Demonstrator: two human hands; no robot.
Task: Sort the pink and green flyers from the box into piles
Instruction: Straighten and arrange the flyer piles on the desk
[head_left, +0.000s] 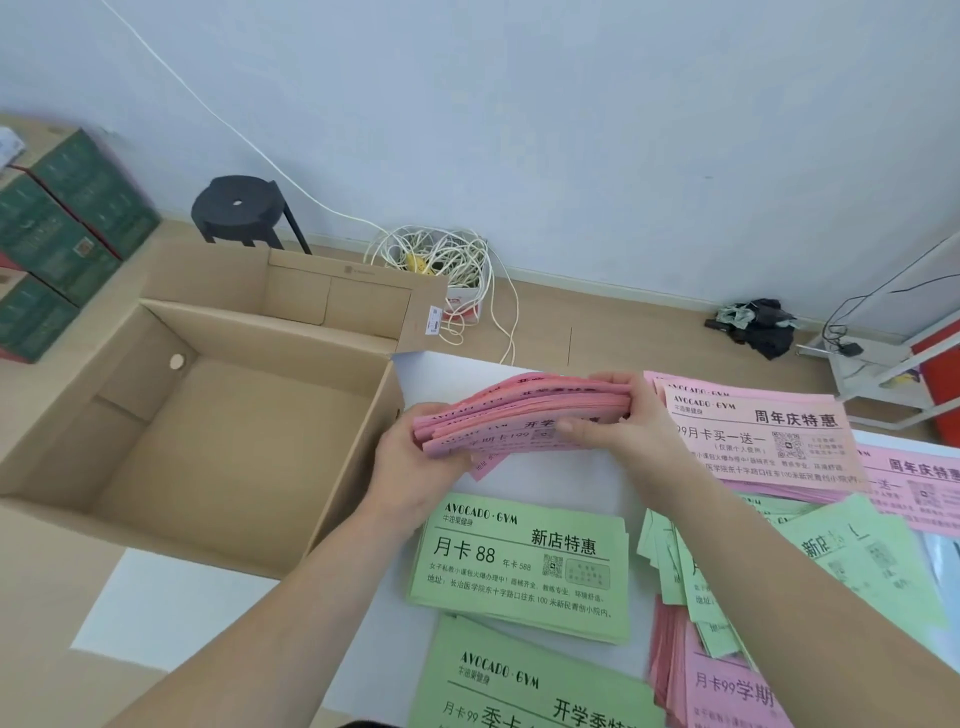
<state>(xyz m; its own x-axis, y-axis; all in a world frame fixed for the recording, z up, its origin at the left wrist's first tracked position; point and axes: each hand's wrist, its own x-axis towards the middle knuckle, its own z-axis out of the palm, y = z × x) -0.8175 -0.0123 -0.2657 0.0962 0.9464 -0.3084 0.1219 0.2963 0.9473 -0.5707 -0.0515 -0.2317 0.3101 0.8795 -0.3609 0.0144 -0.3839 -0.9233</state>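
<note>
Cardboard box (234, 457) is seen open at left, its near corner over the white table (156, 597). Just beside its right wall, a stack of pink flyers (519, 410) is held above the table. The left hand (410, 457) is curled round its left end; the right hand (623, 421) grips the right end, thumb on top. Below, a green pile (524, 566) lies flat. At right a pink pile (763, 441) is laid; nearer, a loose heap (857, 561) is noted, possibly mixed, print blurred.
</note>
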